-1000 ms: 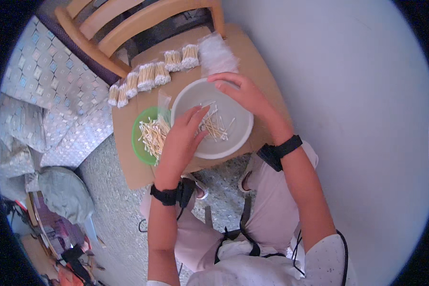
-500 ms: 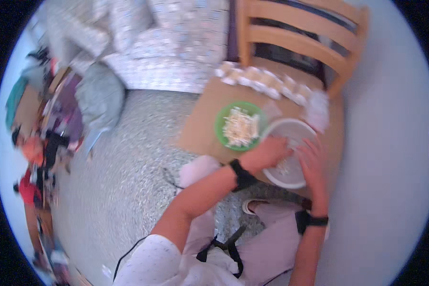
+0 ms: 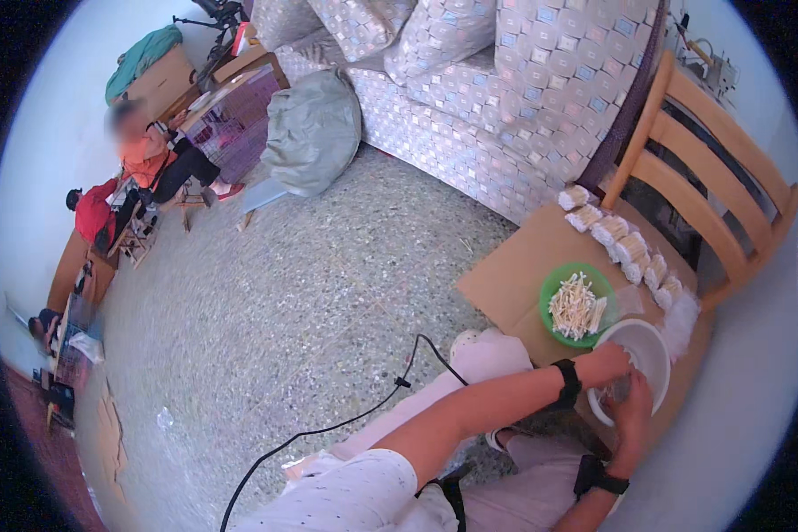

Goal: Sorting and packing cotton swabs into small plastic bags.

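My left hand [image 3: 606, 363] reaches into a white bowl [image 3: 654, 341] at the right, its fingers curled and partly hidden. Facing it, my right hand [image 3: 632, 406] is closed over the bowl's near side. Something pale and clear shows between the hands, too small to make out. Beside the white bowl stands a green bowl [image 3: 546, 312] heaped with loose cotton swabs [image 3: 577, 308]. Bundles of cotton swabs [image 3: 610, 230] form a row along the far side of the cardboard [image 3: 505, 270]. Clear plastic bags [image 3: 681, 324] lie at the row's right end.
A wooden chair back [image 3: 709, 177] rises behind the bundles, close to the wall. Left of it is a sofa with a patterned cover [image 3: 470, 115]. A grey-green sack [image 3: 312, 133] rests on the speckled floor. Several people sit far left, one in an orange top [image 3: 146, 151].
The view has swung left, so the bowls and hands appear farther right and lower. My hands have come closer together over the white bowl.
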The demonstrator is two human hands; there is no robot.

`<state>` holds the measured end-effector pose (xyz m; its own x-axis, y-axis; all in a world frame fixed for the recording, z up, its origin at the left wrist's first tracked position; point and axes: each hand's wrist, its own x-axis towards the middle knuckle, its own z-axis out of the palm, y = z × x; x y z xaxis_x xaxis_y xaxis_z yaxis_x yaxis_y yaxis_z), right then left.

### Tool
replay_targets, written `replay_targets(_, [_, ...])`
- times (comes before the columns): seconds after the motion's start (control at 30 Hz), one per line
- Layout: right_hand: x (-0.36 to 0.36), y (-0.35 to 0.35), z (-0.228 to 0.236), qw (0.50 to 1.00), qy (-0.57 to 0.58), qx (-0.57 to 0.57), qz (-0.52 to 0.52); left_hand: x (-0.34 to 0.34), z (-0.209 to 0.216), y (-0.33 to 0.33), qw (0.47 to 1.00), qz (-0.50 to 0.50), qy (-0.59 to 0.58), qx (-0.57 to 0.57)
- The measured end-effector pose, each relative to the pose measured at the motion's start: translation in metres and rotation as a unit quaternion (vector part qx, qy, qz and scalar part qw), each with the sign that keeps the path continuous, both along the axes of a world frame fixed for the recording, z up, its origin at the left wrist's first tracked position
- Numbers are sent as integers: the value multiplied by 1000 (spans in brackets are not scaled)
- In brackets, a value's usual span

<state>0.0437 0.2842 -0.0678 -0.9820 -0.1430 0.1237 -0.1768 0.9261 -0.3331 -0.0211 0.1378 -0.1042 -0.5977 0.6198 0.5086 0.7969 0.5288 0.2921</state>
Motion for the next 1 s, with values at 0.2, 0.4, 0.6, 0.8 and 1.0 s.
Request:
replay_targets(0.2, [-26,1,-15,999,-47,-5,5,-11,-12,8,994,68,-70,-52])
replay_targets(0.4, [-40,15,-38,986,-101,-134,12,-16,-8,5,995,58,-71,-36])
replay_targets(0.6, [-38,7,-16,977,-137,-157,36,-18,0,9,987,48,-110,-107])
replay_targets(0.8, [-41,21,-33,975,-147,-164,8,-13,2,6,996,43,-63,-45])
replay_targets(1.0, [-38,13,-23,980,-136,-146,26,-10,4,5,992,54,-114,-1])
